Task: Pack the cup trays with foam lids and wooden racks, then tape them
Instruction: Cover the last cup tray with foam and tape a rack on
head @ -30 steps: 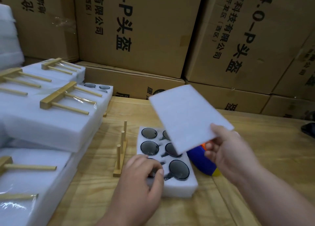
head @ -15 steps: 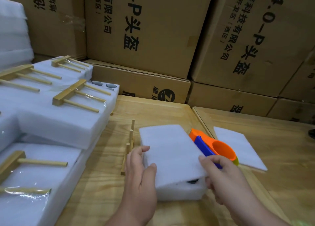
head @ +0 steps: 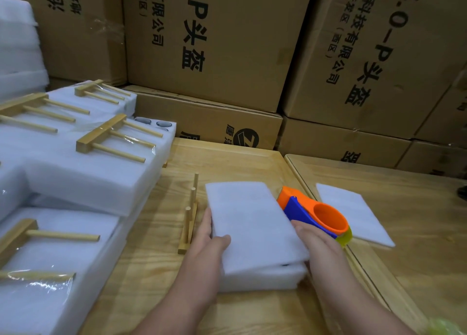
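A white foam lid (head: 250,223) lies on top of the white foam cup tray (head: 262,280) in the middle of the wooden table (head: 156,258); the cups are hidden under it. My left hand (head: 208,241) holds the left edge, thumb on top of the lid and fingers along the side. My right hand (head: 318,248) grips the right edge of lid and tray. A loose wooden rack (head: 189,221) stands on the table just left of the tray. An orange and blue tape dispenser (head: 316,215) sits right behind my right hand.
Packed foam trays with wooden racks taped on top (head: 83,162) are stacked along the left. Another foam lid (head: 353,213) lies on the second table at the right. Cardboard boxes (head: 214,46) form a wall behind.
My right hand brought the lid down from the air onto the cup tray, covering the cups. Both hands then moved to the tray's sides and squared the lid.
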### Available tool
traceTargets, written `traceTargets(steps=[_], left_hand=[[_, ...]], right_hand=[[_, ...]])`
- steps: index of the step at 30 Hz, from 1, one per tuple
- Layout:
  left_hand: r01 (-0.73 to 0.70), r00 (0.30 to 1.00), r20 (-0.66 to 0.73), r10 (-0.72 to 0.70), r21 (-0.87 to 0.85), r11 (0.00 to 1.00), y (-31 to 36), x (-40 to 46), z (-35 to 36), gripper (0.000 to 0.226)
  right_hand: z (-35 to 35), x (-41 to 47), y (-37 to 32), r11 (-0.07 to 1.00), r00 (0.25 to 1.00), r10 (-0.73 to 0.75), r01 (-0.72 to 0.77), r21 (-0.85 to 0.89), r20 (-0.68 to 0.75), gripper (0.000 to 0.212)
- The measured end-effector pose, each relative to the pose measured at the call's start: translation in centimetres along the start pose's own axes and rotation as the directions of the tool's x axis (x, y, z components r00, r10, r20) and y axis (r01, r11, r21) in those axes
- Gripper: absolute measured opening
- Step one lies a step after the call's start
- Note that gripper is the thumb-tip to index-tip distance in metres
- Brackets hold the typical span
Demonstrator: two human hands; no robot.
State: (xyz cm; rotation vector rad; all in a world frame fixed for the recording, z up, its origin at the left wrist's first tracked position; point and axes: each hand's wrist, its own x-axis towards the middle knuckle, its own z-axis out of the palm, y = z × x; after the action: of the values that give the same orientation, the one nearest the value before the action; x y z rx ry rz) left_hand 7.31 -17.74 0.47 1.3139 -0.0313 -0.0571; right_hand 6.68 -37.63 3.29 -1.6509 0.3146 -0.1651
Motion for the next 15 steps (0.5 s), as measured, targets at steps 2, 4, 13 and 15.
traceTargets(steps=[2, 4, 13, 15], left_hand=[[0.02, 1.0, 0.015, -0.02, 0.003, 1.0, 0.2, -0.1, -0.1, 0.079], [0.036, 0.999, 0.012, -0.037, 0.043, 0.998, 0.3, -0.1, -0.3, 0.082], [0.055, 0.996, -0.075, -0.047, 0.115, 0.992, -0.4, 0.4, -0.5, 0.066], [0.058, 0.996, -0.08, -0.049, 0.113, 0.992, -0.7, 0.5, -0.5, 0.067]], right_hand=[[0.3, -0.1, 0.5, 1.0, 1.0, -0.002, 0.002, -0.011, 0.016, 0.031], [0.5, -0.2, 0.8, 0.999, 1.0, -0.018, 0.018, -0.03, -0.006, 0.041], [-2.9, 0.7, -1.0, 0.921, 0.895, -0.385, 0.358, -0.153, -0.226, 0.024], [-5.2, 2.5, -1.8, 0.893, 0.83, -0.45, 0.412, -0.182, -0.33, 0.026]])
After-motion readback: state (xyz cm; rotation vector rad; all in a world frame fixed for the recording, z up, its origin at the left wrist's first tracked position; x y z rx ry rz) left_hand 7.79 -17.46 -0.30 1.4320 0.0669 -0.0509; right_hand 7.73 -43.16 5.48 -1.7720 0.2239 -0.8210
